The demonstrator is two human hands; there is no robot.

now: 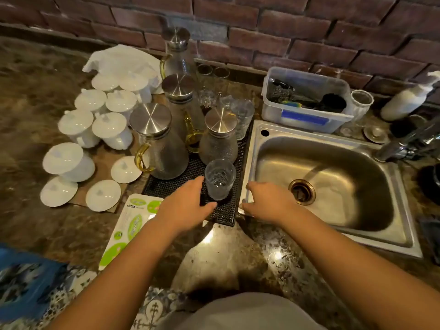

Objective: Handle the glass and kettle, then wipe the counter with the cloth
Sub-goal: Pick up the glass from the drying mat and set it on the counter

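Observation:
A clear textured glass point(220, 178) stands upright on the black ribbed mat point(166, 186) near its front right corner. My left hand point(183, 208) curves around the glass's left and front, index finger and thumb spread at its sides, not lifting it. My right hand point(266, 203) rests with spread fingers on the sink's left rim point(250, 163), holding nothing. Just behind the glass stands a small glass kettle point(219, 141) with a steel lid, and a bigger kettle point(159, 144) with a yellow handle is to its left. A white cloth point(121, 59) lies at the back left.
Two more lidded kettles point(178, 91) and several glasses crowd the mat's back. White lidded cups point(78, 125) and loose lids fill the left counter. A green-white packet point(128, 227) lies by my left wrist. The steel sink point(333, 186), a plastic tub point(307, 98) and a soap bottle point(404, 98) are on the right.

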